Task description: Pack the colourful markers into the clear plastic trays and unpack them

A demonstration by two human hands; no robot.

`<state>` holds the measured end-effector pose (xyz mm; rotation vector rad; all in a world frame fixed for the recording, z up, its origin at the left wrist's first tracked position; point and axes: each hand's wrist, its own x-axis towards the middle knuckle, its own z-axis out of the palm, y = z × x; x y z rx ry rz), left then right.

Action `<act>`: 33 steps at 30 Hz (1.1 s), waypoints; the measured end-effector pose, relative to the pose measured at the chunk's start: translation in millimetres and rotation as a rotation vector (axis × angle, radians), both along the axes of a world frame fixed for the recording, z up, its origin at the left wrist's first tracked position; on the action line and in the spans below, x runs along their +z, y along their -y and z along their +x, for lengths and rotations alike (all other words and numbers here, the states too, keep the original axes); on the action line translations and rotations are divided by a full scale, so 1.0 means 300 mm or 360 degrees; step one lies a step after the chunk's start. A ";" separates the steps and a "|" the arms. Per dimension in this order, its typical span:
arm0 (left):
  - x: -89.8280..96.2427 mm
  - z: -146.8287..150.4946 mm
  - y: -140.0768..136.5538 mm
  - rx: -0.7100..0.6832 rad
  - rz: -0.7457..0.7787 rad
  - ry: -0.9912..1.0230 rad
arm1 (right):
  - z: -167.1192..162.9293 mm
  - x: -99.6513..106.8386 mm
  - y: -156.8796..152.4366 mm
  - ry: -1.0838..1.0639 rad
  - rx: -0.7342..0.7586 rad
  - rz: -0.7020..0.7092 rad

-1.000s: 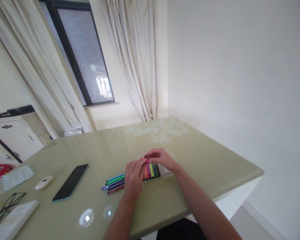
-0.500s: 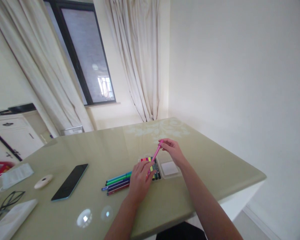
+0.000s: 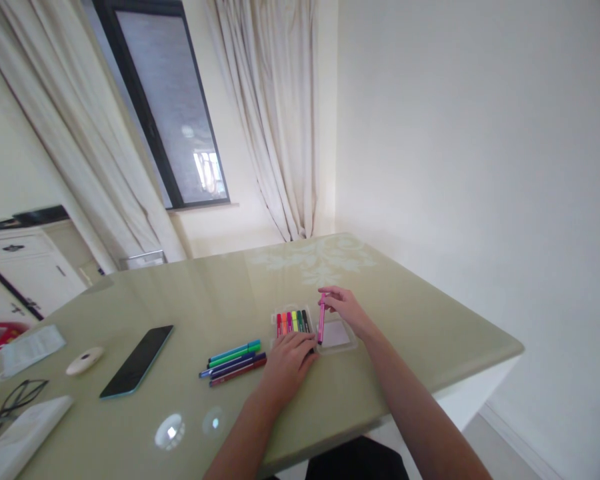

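A pink marker (image 3: pixel 321 324) is pinched near its upper end between the fingers of my right hand (image 3: pixel 345 309). It hangs almost upright, dark tip down, over the open clear lid of a plastic marker case (image 3: pixel 351 345). My left hand (image 3: pixel 286 368) lies with its fingers stretched over the near part of the case. Beyond those fingers show several markers in a row (image 3: pixel 294 322), red, orange, pink, yellow, green and black; their near ends are hidden. Left of my left hand, several loose markers (image 3: pixel 237 363) in blue, green and dark red lie on the table.
On the glossy greenish table (image 3: pixel 405 360) lie a black phone (image 3: pixel 137 362), a small round white object (image 3: pixel 85 361), a face mask (image 3: pixel 34 349), glasses (image 3: pixel 15 404) and a white slab-like object (image 3: pixel 25 437). A wall (image 3: pixel 470 167) rises beyond the right edge.
The pink marker has swung from slanting to nearly upright and is clear of my left hand's fingers. My left hand has drawn back toward me, baring more of the row of markers.
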<state>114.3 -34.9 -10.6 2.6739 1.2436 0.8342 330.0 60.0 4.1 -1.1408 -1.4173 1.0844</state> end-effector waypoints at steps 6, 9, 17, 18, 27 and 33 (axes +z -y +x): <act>0.005 0.002 0.006 -0.0060 -0.0045 0.0073 | -0.035 -0.009 0.008 0.0003 0.0073 0.0068; 0.003 0.002 0.007 -0.0059 -0.0032 0.0055 | -0.034 -0.011 0.005 -0.0009 0.0000 0.0044; 0.009 0.005 0.011 -0.0043 0.0026 -0.0018 | -0.039 -0.034 0.003 0.0131 0.0142 0.0067; 0.010 0.006 0.013 -0.0038 0.0044 -0.0034 | -0.039 -0.038 0.002 0.0205 0.0139 0.0116; 0.008 0.024 0.013 -0.0082 0.0131 -0.0151 | -0.050 -0.031 0.026 0.0923 0.0061 0.0458; -0.002 0.024 0.006 -0.0073 0.0127 -0.0203 | -0.051 -0.029 0.030 0.1059 0.0066 0.0487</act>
